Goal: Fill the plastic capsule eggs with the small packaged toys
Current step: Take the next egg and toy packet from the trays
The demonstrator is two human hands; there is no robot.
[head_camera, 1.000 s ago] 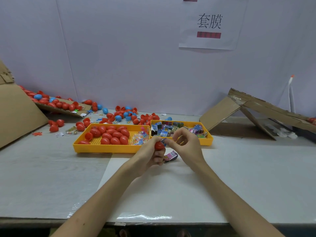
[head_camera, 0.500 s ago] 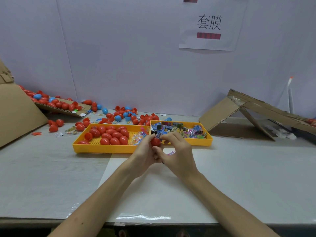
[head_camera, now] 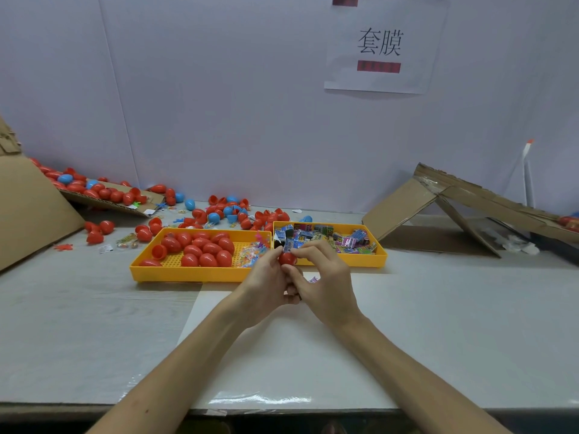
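A red capsule egg [head_camera: 287, 258] is held between both hands above the white sheet, just in front of the trays. My left hand [head_camera: 266, 283] grips it from the left; my right hand [head_camera: 322, 277] pinches it from the right and above. Under my right hand a small purple toy packet [head_camera: 313, 279] peeks out. The left yellow tray [head_camera: 194, 274] holds several red eggs [head_camera: 200, 247] and clear toy bags [head_camera: 252, 254]. The right yellow tray [head_camera: 380, 250] holds several colourful packaged toys [head_camera: 326, 238].
Loose red and blue eggs [head_camera: 225, 211] lie scattered behind the trays and on a cardboard flap [head_camera: 109, 202] at the back left. A large cardboard panel [head_camera: 28, 211] leans at the far left. A folded cardboard box [head_camera: 463, 208] sits at the right.
Both hands have come together round the red egg and lifted slightly towards the trays. The purple packet, plainly visible before, is now mostly hidden under my right hand.
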